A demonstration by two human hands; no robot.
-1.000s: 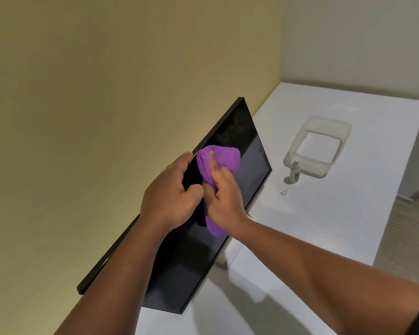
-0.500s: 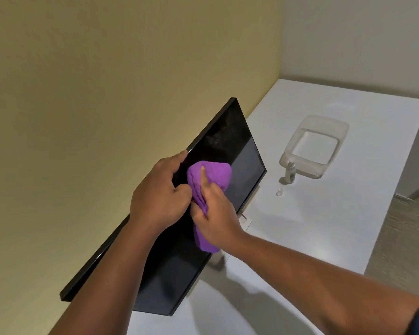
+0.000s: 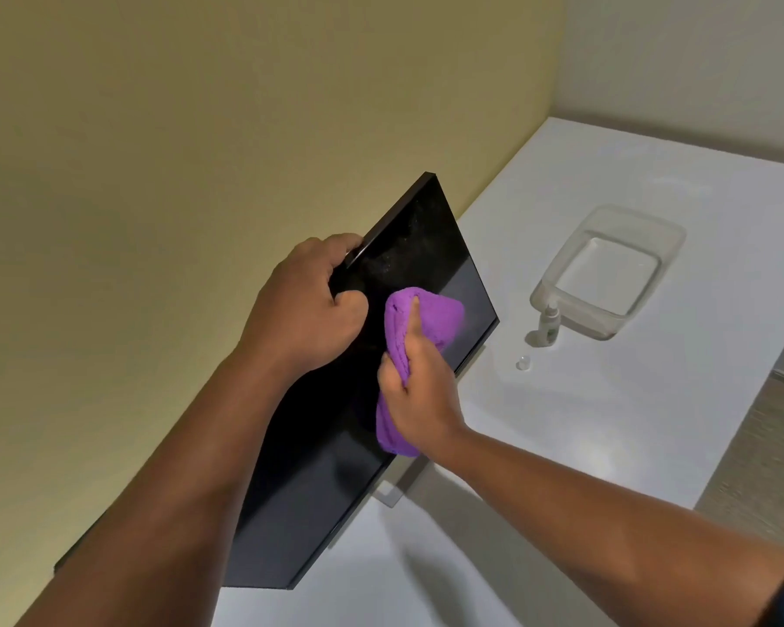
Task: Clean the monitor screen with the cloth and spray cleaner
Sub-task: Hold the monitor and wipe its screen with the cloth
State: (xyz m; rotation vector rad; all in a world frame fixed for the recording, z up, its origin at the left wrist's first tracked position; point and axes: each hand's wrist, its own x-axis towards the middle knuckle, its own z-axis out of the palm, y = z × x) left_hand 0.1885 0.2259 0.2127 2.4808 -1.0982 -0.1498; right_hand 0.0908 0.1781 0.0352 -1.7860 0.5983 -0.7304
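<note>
A black monitor (image 3: pixel 417 246) stands on a white table against the yellow wall, its screen dark with faint specks near the top. My left hand (image 3: pixel 308 305) grips the monitor's top edge, fingers curled over it. My right hand (image 3: pixel 419 391) holds a purple cloth (image 3: pixel 431 319) and presses it against the screen's right part, near the lower edge. A small spray bottle (image 3: pixel 549 322) stands on the table to the right of the monitor, and its clear cap (image 3: pixel 523 363) lies a little in front of it.
A clear plastic tub (image 3: pixel 670 246) sits on the white table (image 3: pixel 607 423) just behind the spray bottle. The monitor's stand (image 3: pixel 394 488) shows below the screen's lower edge. The table's right edge drops to a brownish floor (image 3: pixel 761 463).
My right hand has slid the cloth down and to the right across the screen. My left hand has kept its grip on the top edge.
</note>
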